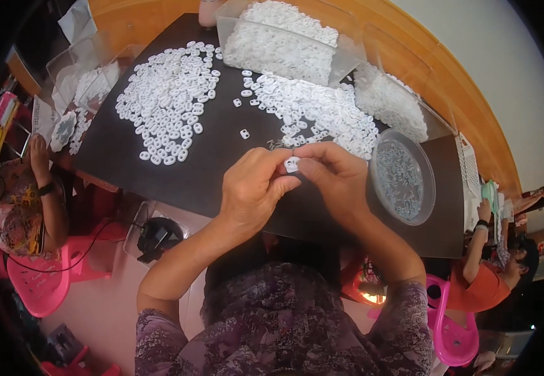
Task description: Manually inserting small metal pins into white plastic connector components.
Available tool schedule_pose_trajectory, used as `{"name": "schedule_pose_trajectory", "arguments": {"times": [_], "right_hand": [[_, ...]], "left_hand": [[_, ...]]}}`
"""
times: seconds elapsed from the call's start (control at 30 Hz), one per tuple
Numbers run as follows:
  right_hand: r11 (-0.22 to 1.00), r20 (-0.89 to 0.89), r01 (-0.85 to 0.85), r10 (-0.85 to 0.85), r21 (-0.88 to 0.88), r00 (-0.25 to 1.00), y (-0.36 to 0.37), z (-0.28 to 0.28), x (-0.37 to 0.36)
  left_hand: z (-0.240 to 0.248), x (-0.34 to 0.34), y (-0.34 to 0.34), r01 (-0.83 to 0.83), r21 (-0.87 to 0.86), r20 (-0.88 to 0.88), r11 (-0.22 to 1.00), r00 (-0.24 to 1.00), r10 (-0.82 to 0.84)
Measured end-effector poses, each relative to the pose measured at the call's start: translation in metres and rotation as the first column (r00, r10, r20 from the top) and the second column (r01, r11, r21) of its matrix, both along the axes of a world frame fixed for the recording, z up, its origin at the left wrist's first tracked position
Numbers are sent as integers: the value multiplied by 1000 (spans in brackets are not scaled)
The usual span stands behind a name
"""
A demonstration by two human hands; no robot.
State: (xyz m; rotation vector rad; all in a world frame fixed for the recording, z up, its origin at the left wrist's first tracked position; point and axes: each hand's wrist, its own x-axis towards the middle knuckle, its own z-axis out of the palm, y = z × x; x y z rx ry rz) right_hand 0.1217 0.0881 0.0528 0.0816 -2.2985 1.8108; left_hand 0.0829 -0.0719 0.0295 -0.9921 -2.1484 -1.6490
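Note:
My left hand (250, 188) and my right hand (339, 182) meet over the near part of the dark table. Between their fingertips is a small white two-holed plastic piece (291, 165). The left thumb and forefinger pinch it from the left; the right thumb presses on its right side. A tiny dark sliver shows at its upper edge, too small to name. Just beyond my hands lie some small metal pins (275, 143) and one loose white piece (244, 134). A larger heap of white pieces (322, 106) spreads behind them.
Another heap of white pieces (168, 94) covers the table's left side. Clear bins (347, 66) of white parts stand at the back. A round clear tub (432, 182) holds small metal parts at right. People sit at left (21, 213) and right (482, 285), near pink chairs (40, 285).

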Motion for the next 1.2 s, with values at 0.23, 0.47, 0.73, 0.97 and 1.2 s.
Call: {"name": "schedule_pose_trajectory", "arguments": {"times": [0.23,0.47,0.73,0.97,1.2], "right_hand": [[999,53,-40,40,8,998,-10,-2,3],[996,50,-60,63,-62,997,-19,-2,4],[993,28,-75,78,-92,997,-24,-3,4],[993,41,-61,65,-99,997,-18,-4,1],[857,-345,414,-305,306,887,103,36,-37]], "left_hand": [[-11,-3,-7,-82,49,-301,995,949,93],[-21,-8,-14,-79,88,-462,993,880,110],[-24,-6,-18,-96,103,-420,990,898,130],[-15,-3,-19,-108,28,-249,994,962,112],[-46,-41,-49,-296,-200,-97,934,955,282]]}}
